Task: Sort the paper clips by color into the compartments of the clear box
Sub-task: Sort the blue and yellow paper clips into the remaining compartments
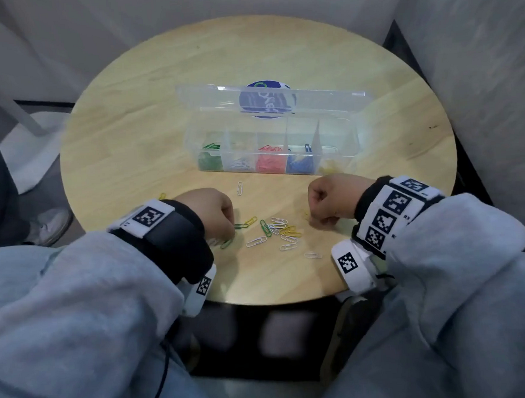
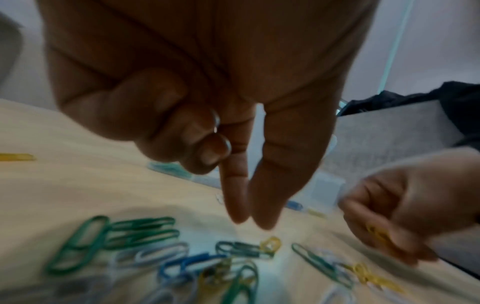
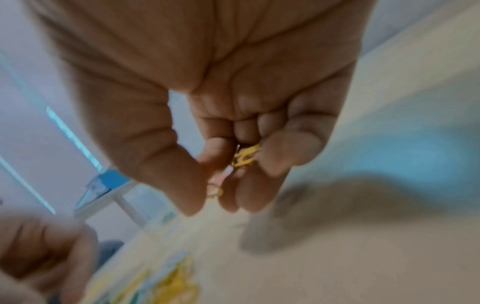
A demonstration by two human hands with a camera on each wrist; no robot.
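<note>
The clear box stands open mid-table, its compartments holding green, white, red, blue and yellow clips from left to right. Loose paper clips in white, yellow and green lie between my hands. My left hand points down at a green clip. In the left wrist view the left hand has thumb and index tips together just above the table with nothing visible between them, and its other fingers are curled. My right hand pinches yellow clips in its curled fingers.
The round wooden table ends close to my wrists. The box's lid lies tilted back behind the box. A single white clip lies ahead of my left hand, and a yellow clip lies by my left wrist.
</note>
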